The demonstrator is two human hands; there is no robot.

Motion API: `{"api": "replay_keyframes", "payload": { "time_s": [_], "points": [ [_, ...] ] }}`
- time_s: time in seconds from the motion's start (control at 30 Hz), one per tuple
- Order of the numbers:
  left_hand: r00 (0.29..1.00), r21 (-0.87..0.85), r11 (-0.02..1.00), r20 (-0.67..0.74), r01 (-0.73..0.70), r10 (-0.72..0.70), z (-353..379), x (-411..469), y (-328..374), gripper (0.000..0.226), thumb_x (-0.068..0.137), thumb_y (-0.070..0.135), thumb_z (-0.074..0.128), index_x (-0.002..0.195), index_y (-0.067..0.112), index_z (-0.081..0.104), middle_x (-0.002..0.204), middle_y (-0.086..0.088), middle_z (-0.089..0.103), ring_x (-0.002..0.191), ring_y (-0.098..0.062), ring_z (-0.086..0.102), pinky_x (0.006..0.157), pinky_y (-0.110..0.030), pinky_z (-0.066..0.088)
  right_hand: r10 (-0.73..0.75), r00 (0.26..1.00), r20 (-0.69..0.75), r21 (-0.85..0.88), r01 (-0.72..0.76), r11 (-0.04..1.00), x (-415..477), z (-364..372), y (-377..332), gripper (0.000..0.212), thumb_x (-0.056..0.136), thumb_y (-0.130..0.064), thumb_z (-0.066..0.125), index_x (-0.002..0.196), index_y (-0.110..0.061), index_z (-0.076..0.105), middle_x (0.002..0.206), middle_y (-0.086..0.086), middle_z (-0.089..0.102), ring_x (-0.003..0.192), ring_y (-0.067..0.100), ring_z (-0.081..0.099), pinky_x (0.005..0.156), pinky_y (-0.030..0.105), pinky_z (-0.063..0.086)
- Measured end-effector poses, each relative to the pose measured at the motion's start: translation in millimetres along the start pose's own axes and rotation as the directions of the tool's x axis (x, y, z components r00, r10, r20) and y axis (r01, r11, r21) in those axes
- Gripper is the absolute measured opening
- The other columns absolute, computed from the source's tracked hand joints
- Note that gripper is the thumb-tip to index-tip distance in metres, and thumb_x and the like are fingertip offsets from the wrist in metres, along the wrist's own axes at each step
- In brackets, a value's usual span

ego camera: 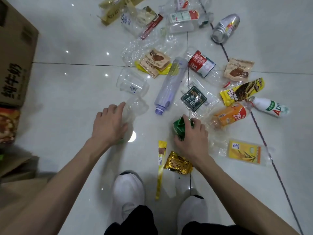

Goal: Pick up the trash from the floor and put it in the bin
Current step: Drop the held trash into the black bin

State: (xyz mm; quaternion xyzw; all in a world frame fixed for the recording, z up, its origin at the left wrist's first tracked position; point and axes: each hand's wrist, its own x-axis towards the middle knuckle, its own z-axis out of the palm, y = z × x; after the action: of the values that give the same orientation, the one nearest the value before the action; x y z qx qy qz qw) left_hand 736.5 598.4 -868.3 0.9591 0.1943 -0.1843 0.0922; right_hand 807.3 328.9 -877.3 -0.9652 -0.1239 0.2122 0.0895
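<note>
Right hand (192, 136) grips green can (180, 127); gold wrapper (178, 163), orange bottle (230, 115) beside

White tiled floor (71, 89) under my shoes (129, 192): clear cup (132, 83), purple bottle (171, 85), orange bottle (228, 116), silver can (226, 28), gold wrapper (178, 163), yellow stick (160, 168), boxes (15, 53) at left.

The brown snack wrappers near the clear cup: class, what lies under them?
A yellow wrapper pokes out beneath the brown snack wrappers, beside crinkled clear plastic. How far it extends underneath is covered.
</note>
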Motion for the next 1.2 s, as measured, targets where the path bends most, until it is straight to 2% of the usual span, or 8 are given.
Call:
{"api": "replay_keyframes", "payload": {
  "time_s": [0.1,0.23,0.57,0.7,0.83,1.03,1.2],
  "points": [
    [1.000,-0.052,0.999,-0.004,-0.003,0.003,-39.0,-22.1,0.3,0.074,0.085,0.037,0.067,0.149,0.020,0.033,0.131,-0.014,0.053,0.111,-0.038,0.053,0.093,-0.046,0.040,-0.011,1.000,0.008,0.064,0.011,0.998,-10.0,-30.8,-5.0,0.082,0.079,-0.043,0.069,0.150,-0.022,0.036,0.139,0.016,0.045,0.121,0.039,0.047,0.101,0.051,0.041],
    [0.999,-0.100,0.995,-0.041,0.001,-0.005,-128.4,-66.9,9.3,0.075,0.085,0.039,0.068,0.149,0.020,0.033,0.132,-0.016,0.053,0.113,-0.039,0.053,0.092,-0.047,0.040,-0.024,0.999,-0.044,0.148,0.030,0.988,-43.8,-123.5,-27.1,0.082,0.080,-0.043,0.070,0.152,-0.024,0.035,0.140,0.016,0.045,0.124,0.038,0.045,0.103,0.051,0.040],
    [0.984,-0.188,0.978,-0.171,-0.085,0.052,-469.7,-215.1,101.5,0.075,0.088,0.044,0.063,0.150,0.020,0.029,0.136,-0.014,0.051,0.119,-0.037,0.051,0.094,-0.047,0.042,0.018,0.959,-0.284,0.403,0.102,0.910,-192.0,-468.5,-112.1,0.080,0.078,-0.041,0.070,0.150,-0.027,0.039,0.137,0.011,0.048,0.124,0.029,0.047,0.102,0.047,0.046],
    [0.960,-0.274,0.955,-0.279,-0.116,0.036,-614.8,-290.3,145.7,0.074,0.088,0.043,0.064,0.150,0.020,0.031,0.135,-0.012,0.051,0.119,-0.035,0.053,0.096,-0.044,0.043,0.037,0.912,-0.409,0.476,0.179,0.861,-266.8,-613.5,-134.6,0.078,0.080,-0.039,0.069,0.150,-0.028,0.038,0.136,0.005,0.046,0.123,0.024,0.046,0.104,0.046,0.044],
    [0.930,-0.383,0.905,-0.367,-0.187,0.036,-726.9,-363.7,180.4,0.074,0.088,0.049,0.063,0.150,0.025,0.029,0.136,-0.006,0.050,0.125,-0.028,0.050,0.096,-0.044,0.044,0.101,0.849,-0.519,0.518,0.219,0.827,-340.0,-729.6,-147.5,0.077,0.082,-0.037,0.070,0.151,-0.030,0.037,0.136,0.003,0.045,0.124,0.017,0.042,0.109,0.040,0.040],
    [0.862,-0.463,0.830,-0.505,-0.309,0.039,-799.3,-451.4,203.7,0.075,0.087,0.051,0.065,0.148,0.026,0.030,0.138,0.001,0.050,0.124,-0.019,0.050,0.099,-0.042,0.045,0.138,0.779,-0.612,0.547,0.290,0.785,-430.2,-805.3,-156.3,0.082,0.084,-0.040,0.070,0.155,-0.030,0.030,0.138,0.002,0.041,0.129,0.019,0.042,0.114,0.038,0.035],
    [0.835,-0.469,0.775,-0.534,-0.424,0.134,-796.6,-494.3,206.9,0.072,0.085,0.049,0.066,0.146,0.029,0.033,0.136,0.005,0.051,0.122,-0.015,0.051,0.097,-0.036,0.043,0.233,0.722,-0.652,0.566,0.258,0.783,-501.9,-792.2,-149.8,0.080,0.085,-0.039,0.071,0.154,-0.032,0.030,0.138,-0.001,0.039,0.130,0.016,0.040,0.112,0.039,0.037]
  ]
}}
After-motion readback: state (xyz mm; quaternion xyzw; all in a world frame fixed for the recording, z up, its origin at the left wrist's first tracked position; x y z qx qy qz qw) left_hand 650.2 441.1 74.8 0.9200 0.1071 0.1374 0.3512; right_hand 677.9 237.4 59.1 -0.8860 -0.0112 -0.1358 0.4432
